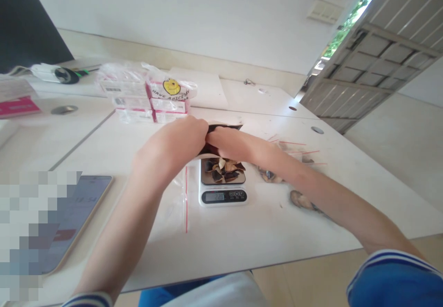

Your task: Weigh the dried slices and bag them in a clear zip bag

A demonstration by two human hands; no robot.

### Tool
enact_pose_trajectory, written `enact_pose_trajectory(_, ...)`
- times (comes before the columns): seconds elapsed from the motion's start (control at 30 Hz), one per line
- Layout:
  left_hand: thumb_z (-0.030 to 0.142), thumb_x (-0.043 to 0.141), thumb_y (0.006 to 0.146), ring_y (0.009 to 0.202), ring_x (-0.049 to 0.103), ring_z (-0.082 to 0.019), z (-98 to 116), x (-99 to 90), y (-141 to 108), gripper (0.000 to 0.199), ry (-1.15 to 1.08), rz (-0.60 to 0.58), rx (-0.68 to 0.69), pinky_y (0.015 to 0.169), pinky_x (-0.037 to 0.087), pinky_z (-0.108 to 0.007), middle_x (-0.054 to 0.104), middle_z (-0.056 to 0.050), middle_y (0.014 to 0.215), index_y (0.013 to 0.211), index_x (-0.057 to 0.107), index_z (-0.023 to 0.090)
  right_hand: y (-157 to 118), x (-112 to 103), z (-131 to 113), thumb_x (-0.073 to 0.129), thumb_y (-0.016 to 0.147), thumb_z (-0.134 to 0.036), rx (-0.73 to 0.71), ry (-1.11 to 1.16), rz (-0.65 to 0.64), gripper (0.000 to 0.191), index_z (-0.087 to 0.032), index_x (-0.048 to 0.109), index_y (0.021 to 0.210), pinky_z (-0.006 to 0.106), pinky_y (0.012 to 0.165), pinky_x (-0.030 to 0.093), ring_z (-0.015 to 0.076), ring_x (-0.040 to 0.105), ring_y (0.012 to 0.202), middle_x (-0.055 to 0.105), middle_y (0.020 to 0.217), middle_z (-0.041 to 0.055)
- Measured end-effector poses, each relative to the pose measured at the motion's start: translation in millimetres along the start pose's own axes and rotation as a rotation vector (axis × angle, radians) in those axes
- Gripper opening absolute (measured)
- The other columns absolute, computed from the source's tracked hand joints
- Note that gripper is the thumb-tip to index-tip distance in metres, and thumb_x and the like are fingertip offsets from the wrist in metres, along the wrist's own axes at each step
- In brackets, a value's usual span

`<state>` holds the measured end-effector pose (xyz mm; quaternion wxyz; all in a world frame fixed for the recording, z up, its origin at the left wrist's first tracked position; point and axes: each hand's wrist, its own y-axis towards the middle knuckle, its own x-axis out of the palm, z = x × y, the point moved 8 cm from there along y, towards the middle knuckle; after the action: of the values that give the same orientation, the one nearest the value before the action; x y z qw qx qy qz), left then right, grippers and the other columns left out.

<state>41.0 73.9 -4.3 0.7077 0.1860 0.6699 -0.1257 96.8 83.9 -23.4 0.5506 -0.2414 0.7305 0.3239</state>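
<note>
A white digital scale (223,197) stands on the table, with several dried brown and cream slices (224,171) on its plate; its display seems to read 220. Just behind the plate is an open bag (226,126) with a dark inside. My left hand (190,134) is closed on the bag's left edge. My right hand (230,141) reaches into the bag's mouth, its fingertips hidden inside. Left of the scale lies a clear zip bag (178,201) with a red strip. Filled clear bags (302,201) lie to the right, partly behind my right forearm.
Pink and white boxes (134,101) in clear plastic stand at the back left. A tablet or phone (78,219) lies at the near left. The table's front edge (207,277) runs close to my body.
</note>
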Motion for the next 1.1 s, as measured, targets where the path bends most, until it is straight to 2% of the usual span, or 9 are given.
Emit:
enact_pose_trajectory(0.1, 0.006, 0.038, 0.083, 0.077, 0.066, -0.030, -11, -5.4, 1, 0.029, 0.048, -0.008, -0.045, 0.077, 0.049, -0.043, 0.066, -0.013, 0.074, 0.079, 0.066, 0.010, -13, -28, -19, 0.045, 0.083, -0.001, -0.107, -0.098, 0.072, 0.025, -0.016, 0.063, 0.089, 0.027, 0.068, 0.044, 0.0161, 0.061, 0.079, 0.068, 0.089, 0.0042)
enact_pose_trajectory(0.2, 0.008, 0.038, 0.086, 0.100, 0.062, -0.031, -32, -20.5, 4, 0.030, 0.074, 0.108, -0.116, 0.089, 0.045, -0.047, 0.067, -0.015, 0.098, 0.094, 0.067, 0.011, -38, -66, -16, 0.041, 0.088, -0.006, -0.076, 0.003, 0.428, 0.025, -0.018, 0.061, 0.099, 0.033, 0.085, 0.044, 0.0169, 0.059, 0.092, 0.066, 0.096, 0.0034)
enact_pose_trajectory(0.27, 0.021, 0.044, 0.089, 0.106, 0.059, -0.032, -57, -33.9, 7, 0.029, -0.028, 0.271, -0.256, 0.091, 0.044, -0.050, 0.066, -0.014, 0.107, 0.105, 0.066, 0.013, -60, -72, 4, 0.042, 0.090, -0.011, 0.032, 0.156, 0.605, 0.023, -0.020, 0.061, 0.099, 0.033, 0.086, 0.045, 0.0155, 0.060, 0.091, 0.066, 0.097, 0.0028)
enact_pose_trajectory(0.33, 0.029, 0.051, 0.085, 0.104, 0.060, -0.031, -89, -42.6, 8, 0.032, -0.191, 0.479, -0.411, 0.090, 0.045, -0.049, 0.068, -0.012, 0.104, 0.109, 0.067, 0.015, -79, -55, 30, 0.044, 0.090, -0.016, 0.164, 0.367, 0.659, 0.019, -0.020, 0.060, 0.099, 0.031, 0.081, 0.048, 0.0140, 0.062, 0.088, 0.065, 0.099, 0.0033)
enact_pose_trajectory(0.43, 0.032, 0.055, 0.080, 0.086, 0.064, -0.020, -136, -38.9, 9, 0.032, -0.516, 0.801, -0.548, 0.085, 0.049, -0.037, 0.071, -0.008, 0.091, 0.102, 0.071, 0.014, -97, 1, 61, 0.049, 0.088, -0.023, 0.349, 0.713, 0.512, 0.015, -0.019, 0.061, 0.096, 0.028, 0.074, 0.051, 0.0133, 0.064, 0.082, 0.067, 0.097, 0.0045)
enact_pose_trajectory(0.57, 0.019, 0.048, 0.076, 0.074, 0.062, -0.012, -176, -23.6, 14, 0.031, -0.758, 1.002, -0.566, 0.073, 0.051, -0.025, 0.072, -0.005, 0.083, 0.095, 0.072, 0.012, -118, 56, 73, 0.056, 0.085, -0.031, 0.484, 0.938, 0.391, 0.017, -0.020, 0.064, 0.096, 0.028, 0.078, 0.053, 0.0145, 0.066, 0.088, 0.068, 0.101, 0.0061)
enact_pose_trajectory(0.8, 0.016, 0.038, 0.083, 0.051, 0.058, -0.009, -180, -9.8, 25, 0.033, -0.960, 0.879, -0.550, 0.042, 0.048, -0.022, 0.070, -0.009, 0.097, 0.103, 0.063, 0.010, -139, 74, 69, 0.064, 0.080, -0.036, 0.590, 1.056, 0.403, 0.023, -0.020, 0.064, 0.097, 0.031, 0.086, 0.053, 0.0166, 0.066, 0.096, 0.070, 0.102, 0.0070)
enact_pose_trajectory(0.93, 0.023, 0.029, 0.089, 0.059, 0.058, -0.008, -170, -15.0, 26, 0.038, -0.879, 0.890, -0.562, 0.049, 0.047, -0.021, 0.070, -0.007, 0.101, 0.107, 0.060, 0.011, -143, 74, 69, 0.064, 0.080, -0.036, 0.582, 1.062, 0.430, 0.022, -0.019, 0.064, 0.093, 0.033, 0.085, 0.054, 0.0167, 0.067, 0.090, 0.072, 0.092, 0.0068)
enact_pose_trajectory(1.1, 0.032, 0.020, 0.094, 0.084, 0.061, -0.011, -151, -21.1, 30, 0.041, -0.730, 0.776, -0.487, 0.068, 0.048, -0.031, 0.064, 0.001, 0.119, 0.119, 0.049, 0.017, -155, 70, 78, 0.067, 0.078, -0.036, 0.625, 0.961, 0.491, 0.021, -0.019, 0.064, 0.089, 0.034, 0.083, 0.055, 0.0179, 0.068, 0.086, 0.071, 0.091, 0.0076)
